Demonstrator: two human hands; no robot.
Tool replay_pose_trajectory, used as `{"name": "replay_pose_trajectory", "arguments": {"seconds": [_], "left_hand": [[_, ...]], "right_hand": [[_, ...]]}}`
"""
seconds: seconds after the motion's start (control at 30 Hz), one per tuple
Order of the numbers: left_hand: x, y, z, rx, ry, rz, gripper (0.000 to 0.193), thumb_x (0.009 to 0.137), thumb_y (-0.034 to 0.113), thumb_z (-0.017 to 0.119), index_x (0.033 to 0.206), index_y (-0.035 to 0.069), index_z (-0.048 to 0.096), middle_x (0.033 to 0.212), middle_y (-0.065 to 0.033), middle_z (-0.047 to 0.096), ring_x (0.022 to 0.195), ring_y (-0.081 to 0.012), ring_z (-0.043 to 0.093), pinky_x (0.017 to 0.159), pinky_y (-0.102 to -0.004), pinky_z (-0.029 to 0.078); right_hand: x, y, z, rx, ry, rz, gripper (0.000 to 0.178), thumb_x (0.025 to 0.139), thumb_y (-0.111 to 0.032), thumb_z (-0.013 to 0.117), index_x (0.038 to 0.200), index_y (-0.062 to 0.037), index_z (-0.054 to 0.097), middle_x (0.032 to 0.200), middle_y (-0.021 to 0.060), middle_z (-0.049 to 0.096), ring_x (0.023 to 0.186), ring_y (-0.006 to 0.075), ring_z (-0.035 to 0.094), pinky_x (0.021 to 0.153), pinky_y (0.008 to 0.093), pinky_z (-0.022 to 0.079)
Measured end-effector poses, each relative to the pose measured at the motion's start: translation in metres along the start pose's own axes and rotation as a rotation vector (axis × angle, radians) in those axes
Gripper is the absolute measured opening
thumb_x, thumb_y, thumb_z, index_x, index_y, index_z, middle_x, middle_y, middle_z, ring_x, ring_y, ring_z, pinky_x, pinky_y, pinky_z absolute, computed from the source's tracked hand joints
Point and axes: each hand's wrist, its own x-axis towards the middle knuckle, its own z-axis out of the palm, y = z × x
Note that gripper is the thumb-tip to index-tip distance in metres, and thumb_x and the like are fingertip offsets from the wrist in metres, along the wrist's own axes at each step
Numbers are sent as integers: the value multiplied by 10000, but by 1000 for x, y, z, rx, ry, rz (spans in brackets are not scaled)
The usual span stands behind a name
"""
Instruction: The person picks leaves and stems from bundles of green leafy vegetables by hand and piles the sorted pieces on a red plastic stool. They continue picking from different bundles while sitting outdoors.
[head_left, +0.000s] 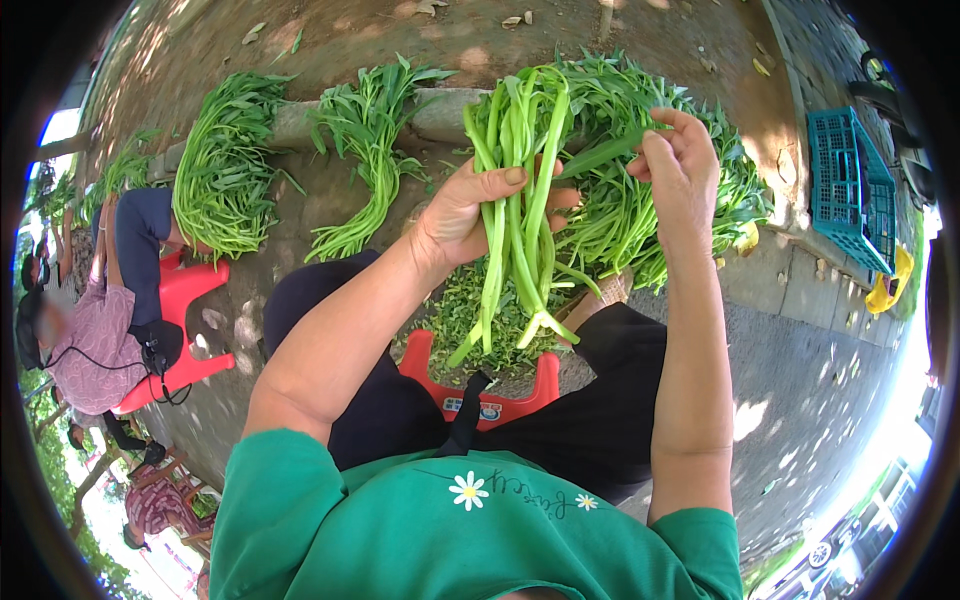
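Note:
My left hand (462,215) is wrapped round a bunch of thick green water spinach stems (520,215), thumb across the front. The cut ends hang down toward my lap. To its right, my raised right hand (682,175) pinches a long narrow green leaf (606,152) between thumb and fingers. The leaf reaches toward the bunch; whether it is still attached there, I cannot tell. Behind both hands lies a large heap of leafy water spinach (640,225), partly covered by the bunch and my right hand.
Two more water spinach piles, a large one (232,165) and a smaller one (370,150), lie along a low kerb to the left. Leaf scraps (455,305) litter the ground before my red stool (540,385). A teal crate (845,190) stands right; another person (105,340) sits left.

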Motion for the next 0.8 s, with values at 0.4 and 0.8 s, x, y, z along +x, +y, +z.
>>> {"name": "replay_pose_trajectory", "arguments": {"seconds": [0.4,0.8], "left_hand": [[22,2,-3,150,183,239,296,865,100,600,1115,-53,552,1026,-179,638,901,-242,639,818,-364,538],[40,-22,13,308,329,374,304,891,126,607,1153,76,462,1037,-38,551,941,-149,553,824,-321,475]], "right_hand": [[-13,4,6,-102,-273,-97,372,865,-143,608,1183,18,497,925,83,605,816,118,564,685,251,484],[-31,8,33,-520,-524,-87,877,706,-254,702,1401,8,234,1259,266,479,1159,392,504,963,407,428]]}}
